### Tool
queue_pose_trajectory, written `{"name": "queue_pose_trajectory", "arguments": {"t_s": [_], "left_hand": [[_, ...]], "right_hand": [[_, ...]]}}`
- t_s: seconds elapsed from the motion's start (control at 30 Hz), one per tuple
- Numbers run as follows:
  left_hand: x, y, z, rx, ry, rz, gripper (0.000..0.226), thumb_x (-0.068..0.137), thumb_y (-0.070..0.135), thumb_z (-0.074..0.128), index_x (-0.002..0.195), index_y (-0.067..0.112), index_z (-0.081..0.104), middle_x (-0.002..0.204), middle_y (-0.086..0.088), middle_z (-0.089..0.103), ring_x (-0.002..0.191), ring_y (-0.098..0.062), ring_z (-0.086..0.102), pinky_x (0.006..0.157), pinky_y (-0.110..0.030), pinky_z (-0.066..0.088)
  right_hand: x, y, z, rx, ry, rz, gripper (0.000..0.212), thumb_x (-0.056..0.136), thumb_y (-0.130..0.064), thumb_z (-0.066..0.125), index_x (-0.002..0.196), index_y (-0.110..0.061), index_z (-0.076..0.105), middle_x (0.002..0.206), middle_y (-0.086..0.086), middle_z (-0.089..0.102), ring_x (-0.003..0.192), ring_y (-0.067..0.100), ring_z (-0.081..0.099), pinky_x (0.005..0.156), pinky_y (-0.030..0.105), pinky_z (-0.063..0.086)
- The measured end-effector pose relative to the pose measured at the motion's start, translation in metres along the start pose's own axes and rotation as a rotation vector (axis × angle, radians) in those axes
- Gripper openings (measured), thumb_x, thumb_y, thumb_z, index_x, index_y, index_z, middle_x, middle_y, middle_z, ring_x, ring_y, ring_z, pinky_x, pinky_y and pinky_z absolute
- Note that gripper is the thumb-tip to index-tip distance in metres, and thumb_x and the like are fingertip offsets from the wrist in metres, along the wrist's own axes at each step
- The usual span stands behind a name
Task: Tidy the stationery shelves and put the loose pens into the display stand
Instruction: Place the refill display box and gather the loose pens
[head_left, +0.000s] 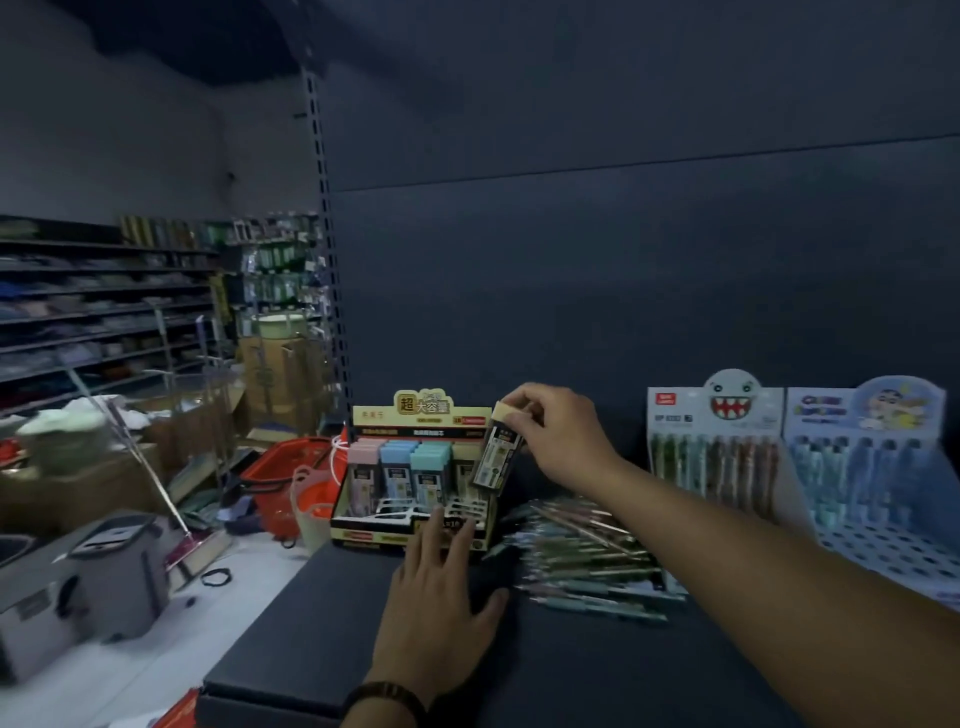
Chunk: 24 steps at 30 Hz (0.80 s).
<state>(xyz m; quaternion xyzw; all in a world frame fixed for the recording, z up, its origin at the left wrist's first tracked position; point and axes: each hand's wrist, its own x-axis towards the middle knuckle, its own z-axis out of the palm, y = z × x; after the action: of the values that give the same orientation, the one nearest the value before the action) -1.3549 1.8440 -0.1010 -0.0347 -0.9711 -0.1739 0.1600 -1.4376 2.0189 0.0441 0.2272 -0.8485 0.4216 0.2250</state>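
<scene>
Item: small cream-capped box (498, 451), long axis near upright, pinched at its top in the right hand (563, 435) grip, hanging above the display box (415, 478) right-end slot; left hand (441, 587) splayed loose, steadying its front; loose pens (587, 561) heaped on the shelf (322, 613) alongside.

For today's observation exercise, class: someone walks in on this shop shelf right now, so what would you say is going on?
A person is tidying a dark shelf. The right hand holds a small yellow-capped case over the right end of a display box, which already holds pink, blue and green cases. The left hand rests flat on the shelf, fingertips against the box front. A heap of loose pens lies beside the box, not yet sorted. Two pen stands stand to the right.
</scene>
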Motion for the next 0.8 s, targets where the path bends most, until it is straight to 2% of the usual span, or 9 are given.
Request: {"name": "queue_pose_trajectory", "arguments": {"t_s": [0.17,0.33,0.63,0.8], "left_hand": [[0.001,-0.004,0.008,0.012,0.055,0.015,0.080,0.092,0.070,0.045,0.160,0.046,0.010,0.170,0.008,-0.016,0.160,-0.022,-0.013,0.131,-0.043,0.013],[0.003,-0.006,0.010,0.003,0.060,0.026,0.080,0.092,0.069,0.044,0.160,0.046,0.008,0.172,0.007,-0.016,0.160,-0.021,-0.015,0.131,-0.043,0.010],[0.003,-0.005,0.010,-0.011,0.068,0.024,0.081,0.090,0.069,0.044,0.159,0.047,0.008,0.172,0.008,-0.017,0.160,-0.020,-0.016,0.131,-0.044,0.013],[0.002,-0.004,0.011,-0.005,0.079,0.020,0.080,0.089,0.070,0.043,0.159,0.048,0.010,0.172,0.007,-0.015,0.160,-0.021,-0.015,0.130,-0.044,0.014]], "right_hand": [[0.019,0.009,0.035,0.014,-0.009,0.012,0.009,0.103,-0.021,0.067,0.099,-0.023,0.075,0.093,-0.012,0.071,0.084,0.008,0.068,0.081,0.043,0.062],[0.027,0.022,0.058,-0.063,-0.015,0.024,0.007,0.103,-0.022,0.066,0.103,-0.025,0.073,0.108,-0.001,0.069,0.097,0.015,0.064,0.086,0.040,0.057],[0.035,0.028,0.064,-0.135,-0.043,0.014,0.009,0.101,-0.023,0.069,0.106,-0.028,0.074,0.109,-0.003,0.069,0.101,0.016,0.064,0.090,0.042,0.057],[0.037,0.025,0.066,-0.183,-0.084,0.004,0.012,0.101,-0.019,0.068,0.108,-0.025,0.076,0.112,-0.002,0.069,0.098,0.015,0.064,0.083,0.035,0.056]]}}
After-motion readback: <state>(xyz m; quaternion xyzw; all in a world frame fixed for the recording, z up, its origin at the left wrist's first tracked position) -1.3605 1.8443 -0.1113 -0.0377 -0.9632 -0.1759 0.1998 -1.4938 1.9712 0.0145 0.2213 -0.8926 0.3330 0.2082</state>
